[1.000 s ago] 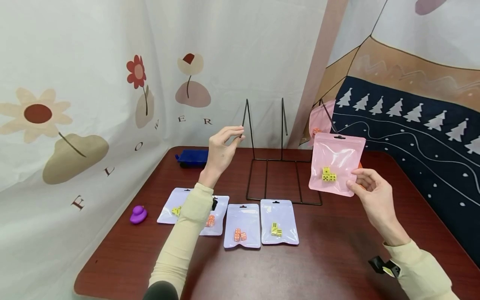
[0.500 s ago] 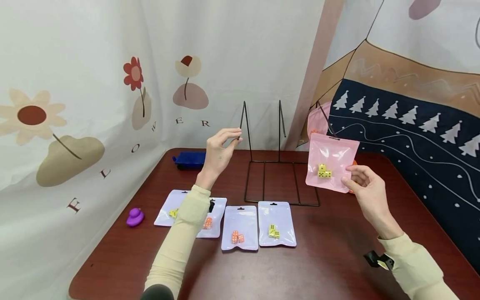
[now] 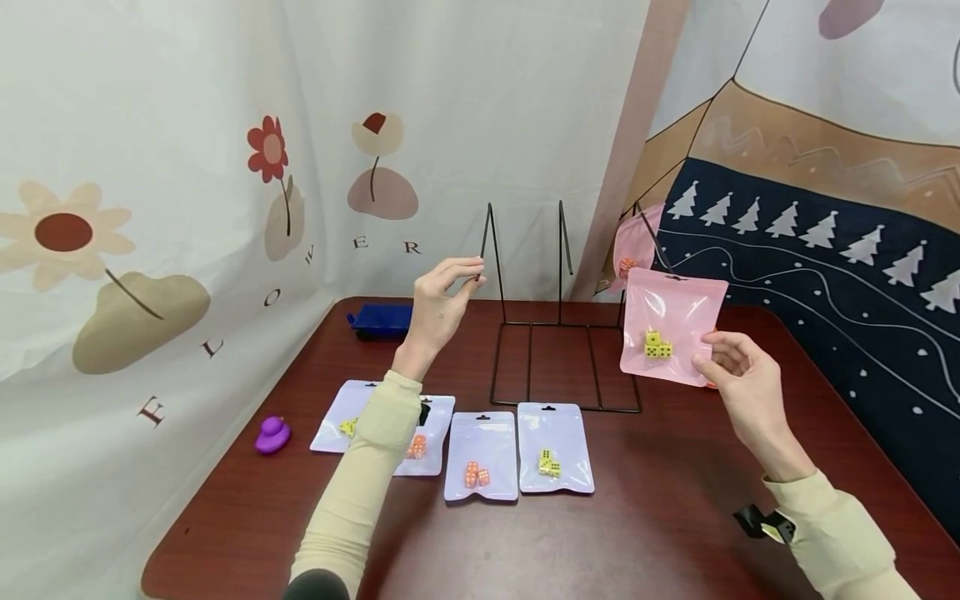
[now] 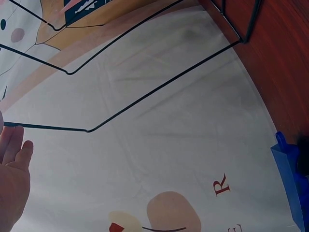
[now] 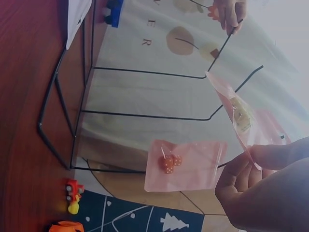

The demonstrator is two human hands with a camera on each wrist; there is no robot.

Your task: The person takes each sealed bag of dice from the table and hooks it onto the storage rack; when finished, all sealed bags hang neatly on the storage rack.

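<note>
My left hand pinches the front end of the left prong of a black wire rack. In the left wrist view its fingertips are at the prong's tip. The right hand holds a pink zip bag by its lower right edge, thumb in front. Yellow dice show through the bag. In the head view, the bag's hang hole overlaps the tip of the right prong. A second pink bag with orange dice hangs farther back on that prong.
Several pale zip bags with dice, one with orange dice, lie on the brown table before the rack. A purple duck and a blue toy wagon stand left. Small toys are at the right side.
The pink bag in my right hand shifts slightly left, then back right, staying near the right prong's tip. My left hand keeps its pinch on the left prong.
</note>
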